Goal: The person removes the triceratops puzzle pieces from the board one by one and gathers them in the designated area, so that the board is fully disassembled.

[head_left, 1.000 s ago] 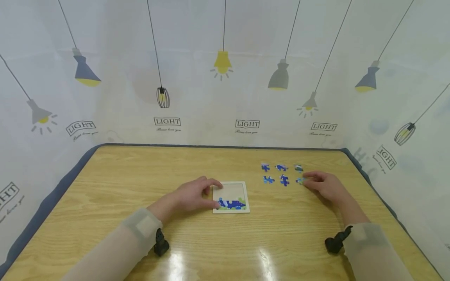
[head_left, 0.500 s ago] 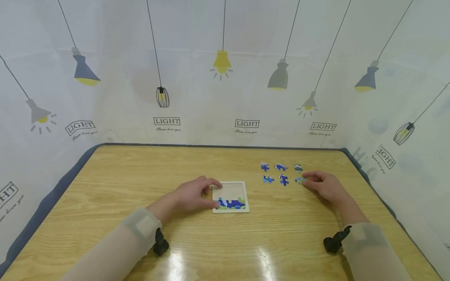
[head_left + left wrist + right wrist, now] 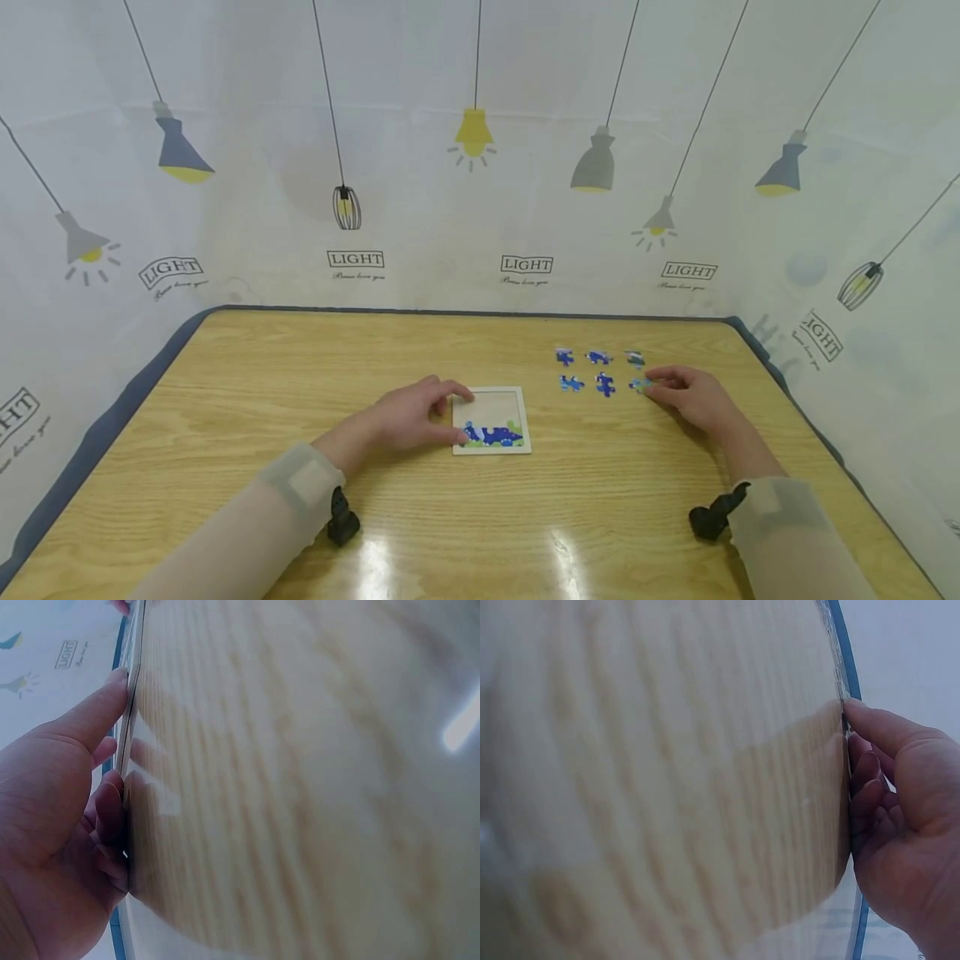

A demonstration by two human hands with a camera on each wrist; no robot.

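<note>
A square, pale-framed puzzle board point(image 3: 486, 451) lies flat in the middle of the table; blue and green pieces point(image 3: 498, 436) fill its lower part, and its upper part shows bare wood. On the board's left side, the thumb and index fingertip of my left hand point(image 3: 411, 415) rest well apart. My right hand point(image 3: 693, 398) has its thumb and fingers together at the right end of a green and blue puzzle piece point(image 3: 640, 385), which lies on the table. Fingertips partly cover that piece. In the wrist views, the left hand point(image 3: 56, 802) and right hand point(image 3: 911, 795) appear low at the tabletop.
Several loose puzzle pieces lie in two rows right of the board, including a dark blue one point(image 3: 605, 384) and a light blue one point(image 3: 572, 383). The wooden table point(image 3: 300, 358) has a blue edge, with a lamp-patterned white curtain point(image 3: 420, 192) behind it.
</note>
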